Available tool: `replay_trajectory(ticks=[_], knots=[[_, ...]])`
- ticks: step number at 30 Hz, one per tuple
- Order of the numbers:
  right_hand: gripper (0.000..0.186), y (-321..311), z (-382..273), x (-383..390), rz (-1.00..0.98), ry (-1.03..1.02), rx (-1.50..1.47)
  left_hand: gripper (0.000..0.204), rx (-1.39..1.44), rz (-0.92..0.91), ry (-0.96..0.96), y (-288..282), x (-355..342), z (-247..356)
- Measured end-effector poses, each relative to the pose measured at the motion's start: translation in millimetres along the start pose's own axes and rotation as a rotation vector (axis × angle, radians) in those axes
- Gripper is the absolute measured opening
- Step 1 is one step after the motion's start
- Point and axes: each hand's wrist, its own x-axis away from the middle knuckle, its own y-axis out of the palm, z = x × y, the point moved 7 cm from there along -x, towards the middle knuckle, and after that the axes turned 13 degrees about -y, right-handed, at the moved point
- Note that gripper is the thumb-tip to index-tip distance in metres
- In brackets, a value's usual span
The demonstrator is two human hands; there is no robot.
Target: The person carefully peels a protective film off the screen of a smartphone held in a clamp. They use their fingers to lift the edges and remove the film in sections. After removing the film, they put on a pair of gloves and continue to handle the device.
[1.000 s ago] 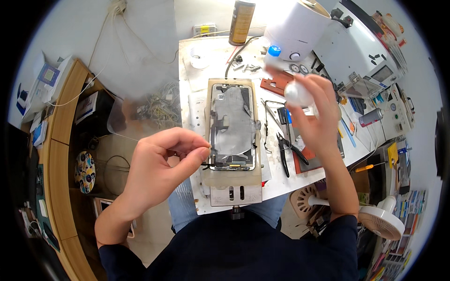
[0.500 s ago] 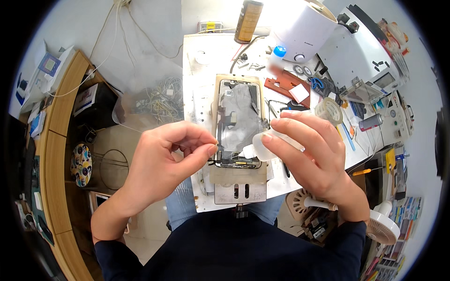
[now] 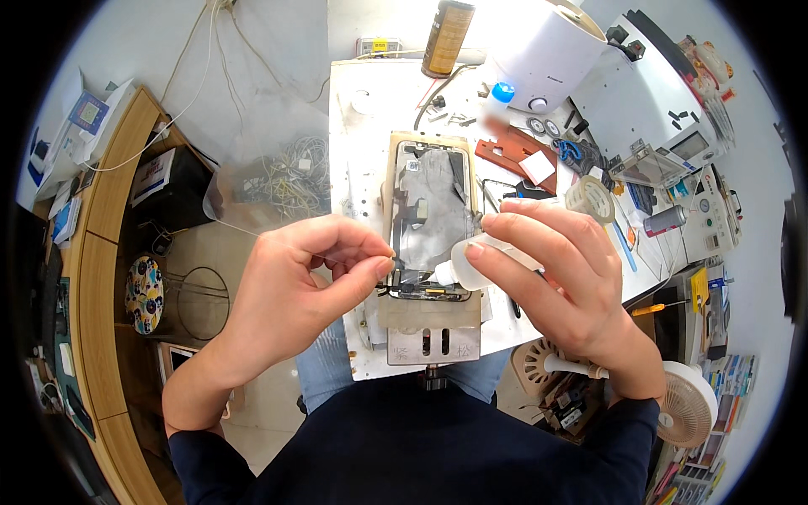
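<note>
- Bright overall, with strong white glare along the top, around the white container (image 3: 547, 67).
- The desk (image 3: 497, 324) looks nearly bleached.
- Deep shadow fills the wooden cabinet (image 3: 101, 202); the dark shirt (image 3: 404, 446) shows little detail.
- Left hand (image 3: 316, 278) and right hand (image 3: 560, 278) look fairly sharp.
- A smudgy blur sits below the blue cap (image 3: 503, 92).
- Edges bow outward into black corners.

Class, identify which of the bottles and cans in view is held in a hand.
The translucent white squeeze bottle: the right hand holds it, while the tall dark can, blue-capped bottle and grey can are untouched.
</note>
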Motion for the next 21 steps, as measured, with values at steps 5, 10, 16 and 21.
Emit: replay_trajectory(ticks=[5,10,16,21], knots=[[0.039,-0.6,-0.8,0.3,-0.006,-0.001,-0.007,0.01,-0.005,-0.001,0.001,0.4,0.2,0.7],[0.038,-0.9,-0.8,0.4,-0.003,0.002,-0.01,0.009,-0.01,0.003,-0.001,0.3,0.0,-0.3],[0.037,-0.4,-0.9,0.8,0.005,-0.001,-0.008,0.008,-0.025,0.008,0.014,-0.2,0.4,0.7],[0.031,-0.4,0.0,1.5,0.029,-0.025,0.021,0.008,-0.03,0.01,0.01,0.0,0.0,1.2]])
